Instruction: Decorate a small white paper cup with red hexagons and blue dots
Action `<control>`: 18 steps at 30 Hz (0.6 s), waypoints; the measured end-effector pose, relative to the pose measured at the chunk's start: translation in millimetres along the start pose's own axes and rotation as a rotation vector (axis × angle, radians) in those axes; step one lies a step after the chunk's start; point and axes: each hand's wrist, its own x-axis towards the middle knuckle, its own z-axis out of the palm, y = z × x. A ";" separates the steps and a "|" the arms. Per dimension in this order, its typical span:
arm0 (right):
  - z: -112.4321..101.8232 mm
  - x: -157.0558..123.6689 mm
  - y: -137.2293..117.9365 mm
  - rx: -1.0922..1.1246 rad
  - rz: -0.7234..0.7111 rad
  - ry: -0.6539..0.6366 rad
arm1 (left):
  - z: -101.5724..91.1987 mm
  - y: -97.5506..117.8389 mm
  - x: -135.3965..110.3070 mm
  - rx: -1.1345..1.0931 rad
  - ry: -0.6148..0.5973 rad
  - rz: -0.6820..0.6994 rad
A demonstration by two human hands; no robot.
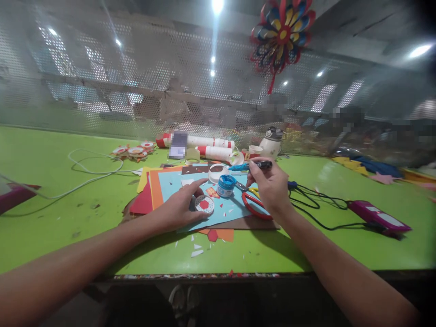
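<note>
My left hand (185,202) grips a small round white piece (204,205) between thumb and fingers; a red hexagon and blue dots mark its face. My right hand (269,181) pinches a black pen-like tool (261,165) whose far end is coated in blue paint. That blue end points left, above an open jar of blue paint (225,186). Just behind the jar is a round white container (218,172). Red-handled scissors (256,206) lie under my right hand. Light blue paper (173,186) with small red and white scraps lies beneath these things.
Coloured sheets, including a red one (142,200), stick out at left. Behind stand a white bottle (271,143), white tubes (214,153) and a phone (178,144). Right, a purple device (379,215) trails black cables. A white cable (90,171) crosses the left side.
</note>
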 end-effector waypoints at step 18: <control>2.6 9.8 31.1 -0.178 0.137 -0.107 | 4.0 -5.4 0.1 0.004 -0.012 0.044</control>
